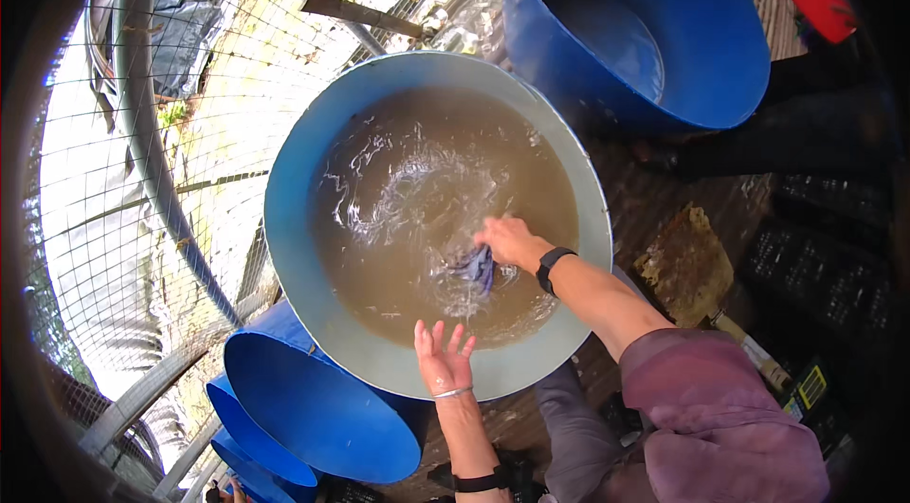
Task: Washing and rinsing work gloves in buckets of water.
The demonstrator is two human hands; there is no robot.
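Note:
A large round tub (291, 169) stands before me, holding murky brown water (398, 268) with ripples across its surface. My right hand (512, 241) is low over the water and grips a wet purple-grey cloth (475, 268), whose lower part lies in the water. Over the tub's near rim, my left hand (444, 359) is raised with its palm up and fingers apart, with nothing in it. A black band (551, 268) circles my right wrist.
Another large blue tub (711, 41) stands at upper right beside a person's dark-clothed leg (768, 126). Several blue containers (327, 403) lean at lower left. Wire mesh (206, 140) rises along the left. Dark crates (817, 268) and a worn slab (686, 265) lie on the right.

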